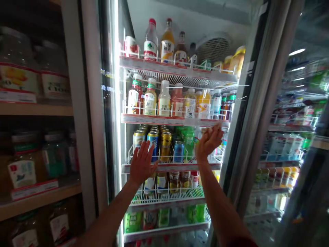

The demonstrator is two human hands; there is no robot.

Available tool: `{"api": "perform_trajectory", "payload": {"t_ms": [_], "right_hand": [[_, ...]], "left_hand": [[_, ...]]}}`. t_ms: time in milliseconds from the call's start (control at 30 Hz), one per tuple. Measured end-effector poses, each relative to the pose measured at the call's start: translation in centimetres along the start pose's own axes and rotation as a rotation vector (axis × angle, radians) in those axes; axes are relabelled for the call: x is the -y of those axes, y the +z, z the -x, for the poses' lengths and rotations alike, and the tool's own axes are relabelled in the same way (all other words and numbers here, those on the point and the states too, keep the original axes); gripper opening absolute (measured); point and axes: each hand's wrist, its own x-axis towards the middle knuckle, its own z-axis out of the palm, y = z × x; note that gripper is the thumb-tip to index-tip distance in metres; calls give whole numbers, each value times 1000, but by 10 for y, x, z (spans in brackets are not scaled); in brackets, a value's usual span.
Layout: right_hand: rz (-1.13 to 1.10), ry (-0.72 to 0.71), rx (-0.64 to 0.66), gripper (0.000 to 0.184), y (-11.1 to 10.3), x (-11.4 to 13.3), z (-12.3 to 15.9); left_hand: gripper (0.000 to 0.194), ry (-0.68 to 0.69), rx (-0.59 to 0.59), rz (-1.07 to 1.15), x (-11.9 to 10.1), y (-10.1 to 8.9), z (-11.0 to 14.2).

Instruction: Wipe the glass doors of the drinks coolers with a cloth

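Note:
My left hand (142, 163) is raised with its fingers stretched out, in front of the shelf of drink cans. Behind it stand a blue can (153, 140) and a gold can (165, 145). Whether its palm touches glass I cannot tell. Further right and slightly higher, my right hand (208, 141) is bent at the wrist, its fingers curled together. Pale patches show at those fingers, but blur hides what they hold, if anything. That hand overlaps the right end of the can shelf, near a green bottle (189, 139).
A lit drinks cooler stands ahead, with bottles on its upper shelf (180, 64) and middle shelf (154, 119). At left, a wooden shelf (38, 109) holds jars behind a grey upright (89, 103). Another cooler (285, 128) with stocked shelves is at right.

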Motion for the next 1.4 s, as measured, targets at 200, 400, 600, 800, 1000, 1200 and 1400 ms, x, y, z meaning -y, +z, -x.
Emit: {"api": "perform_trajectory", "payload": {"t_ms": [200, 400, 600, 800, 1000, 1200, 1400], "right_hand": [[-161, -658, 416, 54, 12, 56, -10], [-142, -175, 55, 54, 31, 63, -66], [-113, -432, 142, 51, 35, 54, -76], [-114, -299, 69, 51, 38, 40, -106], [43, -95, 88, 50, 33, 20, -162], [-74, -558, 231, 51, 35, 57, -134], [-11, -221, 9, 49, 40, 36, -154]], "left_hand": [[71, 15, 1, 35, 4, -11, -1], [67, -85, -134, -9, 35, -16, -87], [63, -112, -166, -11, 44, -10, -140], [64, -114, -153, -29, 43, -12, -131], [65, -95, -173, 3, 43, -11, -136], [66, -84, -182, 6, 45, -11, -134], [65, -86, -159, 12, 43, -13, -133]]}}
